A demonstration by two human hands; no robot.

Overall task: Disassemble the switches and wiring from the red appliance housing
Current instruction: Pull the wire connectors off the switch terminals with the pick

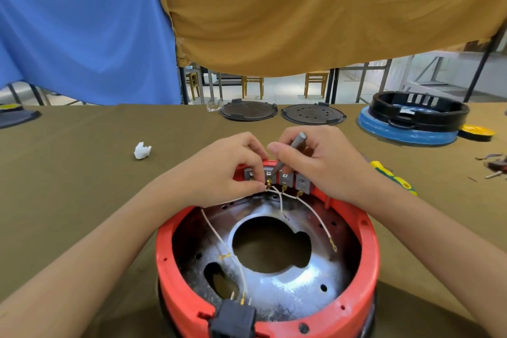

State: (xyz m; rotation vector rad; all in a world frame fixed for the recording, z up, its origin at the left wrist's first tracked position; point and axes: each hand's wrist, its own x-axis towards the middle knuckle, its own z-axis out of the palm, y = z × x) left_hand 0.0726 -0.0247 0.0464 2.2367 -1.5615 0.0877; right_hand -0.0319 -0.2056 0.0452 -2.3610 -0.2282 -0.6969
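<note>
Two hands meet at the far rim of the red housing [175,269], which stands on the table [68,186] nearest the viewer with its open side up. Fingers of the left hand [222,164] are curled and pinch a white wire [277,197] just where it joins the second switch from the left. Fingers of the right hand [323,162] are clenched around a grey metal tool [290,151], its tip lowered onto the top of that same switch. Four grey switches [285,182] sit side by side along the housing's far rim, each with a brass terminal below. White wires run from these terminals down across the silver metal plate [301,282] inside the housing, two ending in loose ring lugs. At the housing's near rim sits a black plug socket [233,318]. Left of the housing and well apart lies a crumpled white tissue [142,150]. Beyond the housing lie two dark round plates [248,110], and to its far right a black ring stacked on a blue base [406,132]. Just right of the housing, a yellow-and-green tool handle [395,177] shows behind the right wrist.
</note>
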